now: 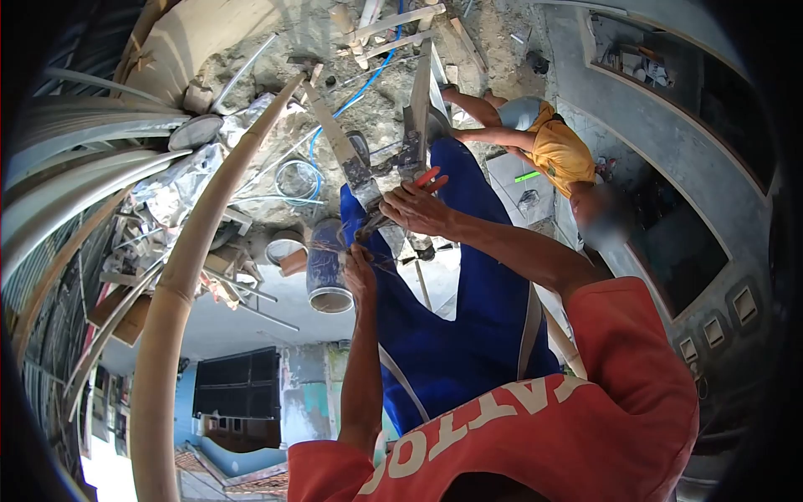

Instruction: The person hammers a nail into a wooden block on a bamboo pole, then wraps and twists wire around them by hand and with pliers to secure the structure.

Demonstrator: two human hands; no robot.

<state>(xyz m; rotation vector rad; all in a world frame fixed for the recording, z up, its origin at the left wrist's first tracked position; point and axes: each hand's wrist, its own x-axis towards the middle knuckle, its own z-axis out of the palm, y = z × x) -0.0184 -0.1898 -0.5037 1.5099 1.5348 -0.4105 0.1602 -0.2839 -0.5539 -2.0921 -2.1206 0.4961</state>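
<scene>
**Working pliers at thin strands, both sets of fingers close together**

Gripping red-handled pliers (430, 176) in the curled right fingers (401, 199), head angled back toward the left fingers (358, 261). Pinching, with those left fingers, what look like thin strands (338, 238), right by the tool's head. Too small and cluttered to tell whether caught in the bite or only lying against it.

Judging by the pose, busy working the strands with the pliers, one side steadying, the other handling the tool. To carry on from here, best to hold the left pinch firm, line up the head with the strands and leave the left fingertips clear of the bite. Likely to slip if pulled at a slant.

Note long wooden pieces (420, 92) beyond the right fingers, and a dark cylindrical container (326, 255) just beside the left ones. Farther left of the left fingers, see a tall bamboo pole (171, 297); beyond them, a blue hose (314, 155). Well to the right of the right fingers, find a co-worker (562, 151) in yellow, bending with arms reaching toward the wood.
</scene>
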